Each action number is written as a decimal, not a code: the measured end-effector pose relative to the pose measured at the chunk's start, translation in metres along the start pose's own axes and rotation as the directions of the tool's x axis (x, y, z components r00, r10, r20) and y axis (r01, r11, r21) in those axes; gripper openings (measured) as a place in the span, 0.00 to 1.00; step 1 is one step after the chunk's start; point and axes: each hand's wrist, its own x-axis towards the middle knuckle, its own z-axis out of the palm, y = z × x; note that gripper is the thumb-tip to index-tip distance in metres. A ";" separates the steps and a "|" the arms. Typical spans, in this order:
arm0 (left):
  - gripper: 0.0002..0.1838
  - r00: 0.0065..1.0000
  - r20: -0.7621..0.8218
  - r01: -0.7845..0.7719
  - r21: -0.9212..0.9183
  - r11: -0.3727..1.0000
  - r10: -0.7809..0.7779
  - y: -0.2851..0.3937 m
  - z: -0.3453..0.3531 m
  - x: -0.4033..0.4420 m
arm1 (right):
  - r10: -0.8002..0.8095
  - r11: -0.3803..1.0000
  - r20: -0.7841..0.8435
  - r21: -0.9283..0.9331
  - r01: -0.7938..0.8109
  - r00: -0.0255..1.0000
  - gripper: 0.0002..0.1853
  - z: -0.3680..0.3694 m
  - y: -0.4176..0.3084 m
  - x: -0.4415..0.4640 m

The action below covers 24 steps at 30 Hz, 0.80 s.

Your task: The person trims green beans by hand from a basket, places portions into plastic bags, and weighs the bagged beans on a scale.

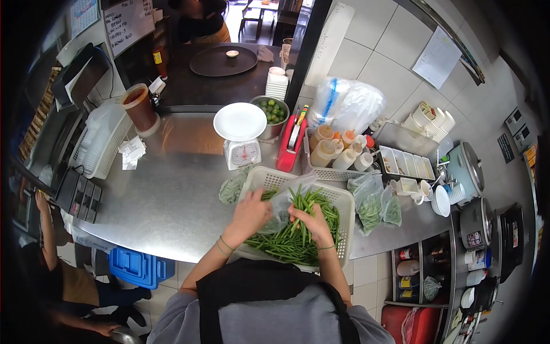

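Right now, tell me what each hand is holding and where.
The left hand holds a clear plastic bag, apparently by its near side edge. The right hand grips a bunch of green beans around its lower part.

Green beans (286, 243), white basket (345, 229), red dispenser (288, 150).

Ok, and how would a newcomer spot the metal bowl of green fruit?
Along the stainless steel counter, find the white dial scale topped by a round white plate. Just behind it, to the right, sits the round metal bowl. Unlike the stacked white containers beyond, it holds small round green fruit.
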 end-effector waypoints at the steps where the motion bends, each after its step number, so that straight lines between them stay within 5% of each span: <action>1: 0.10 0.998 -0.066 0.016 0.022 1.000 -0.014 0.007 -0.012 0.010 | 0.002 1.000 0.012 -0.010 -0.002 1.000 0.08 0.000 0.003 -0.001; 2: 0.12 0.991 -0.132 0.034 0.042 0.999 -0.028 0.012 -0.020 0.018 | 0.005 1.000 0.025 -0.020 -0.005 1.000 0.08 0.001 0.004 0.000; 5: 0.12 0.982 0.028 -0.164 -0.374 0.913 0.188 0.021 -0.029 0.036 | -0.004 0.999 0.070 -0.053 0.008 0.998 0.09 0.002 0.010 0.002; 8: 0.12 0.919 0.088 -0.349 -0.269 0.898 0.384 0.030 -0.015 0.037 | -0.040 0.999 0.033 -0.016 0.041 0.999 0.09 0.005 0.014 0.006; 12: 0.11 0.962 -0.139 -0.272 -0.360 0.893 0.237 0.025 -0.011 0.039 | -0.027 0.999 0.060 -0.041 0.030 0.998 0.09 -0.001 0.009 0.003; 14: 0.11 0.954 -0.294 -0.196 -0.450 0.871 0.063 0.026 -0.019 0.039 | 0.029 0.998 0.032 0.061 -0.031 0.999 0.10 -0.004 0.011 0.003; 17: 0.07 0.951 -0.306 -0.135 -0.517 0.845 -0.035 0.027 -0.026 0.032 | 0.099 0.943 0.043 0.316 -0.108 0.994 0.13 -0.008 0.013 0.002; 19: 0.08 0.931 -0.354 -0.241 -0.419 0.875 0.087 0.025 -0.015 0.027 | 0.105 0.806 0.111 0.572 -0.150 0.988 0.15 -0.007 0.016 0.003; 23: 0.10 0.884 -0.325 -0.421 -0.240 0.875 0.336 0.029 0.000 0.018 | 0.065 0.703 0.151 0.694 -0.153 0.986 0.16 -0.002 0.023 0.009; 24: 0.12 0.886 -0.287 -0.426 -0.193 0.884 0.364 0.031 0.000 0.016 | 0.194 0.724 -0.010 0.676 -0.136 0.981 0.13 0.008 0.011 0.007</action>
